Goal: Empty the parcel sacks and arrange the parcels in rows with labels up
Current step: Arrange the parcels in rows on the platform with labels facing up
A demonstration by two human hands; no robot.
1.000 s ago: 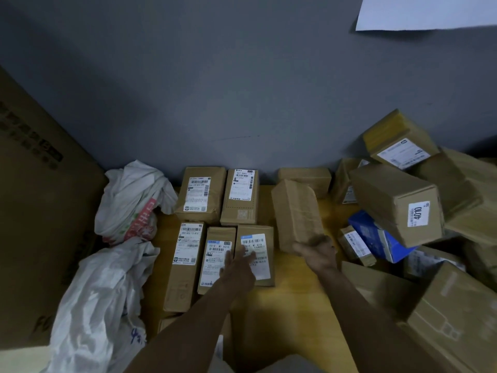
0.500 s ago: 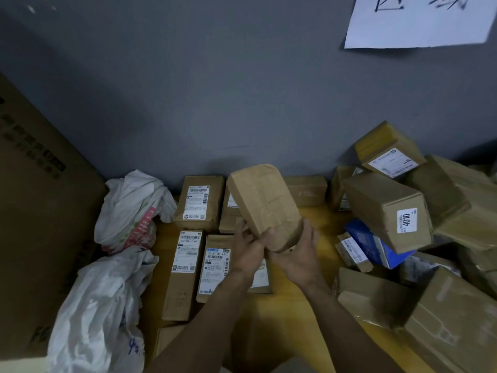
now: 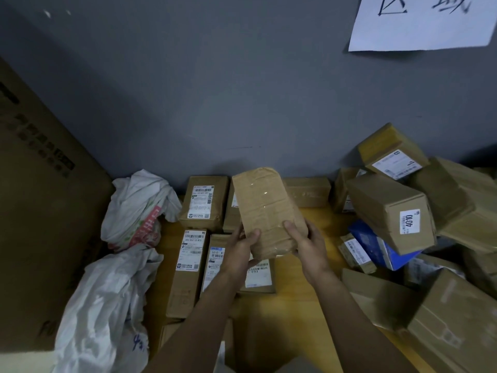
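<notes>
Parcel (image 3: 266,208), a second ago in right hand (image 3: 309,246) alone, now gripped by left hand (image 3: 238,251) too; blank side up, needs flipping.

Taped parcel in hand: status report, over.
Left hand and right hand both grip taped parcel, held above the rows. No label on visible face. Unsorted pile crowds right side.
</notes>
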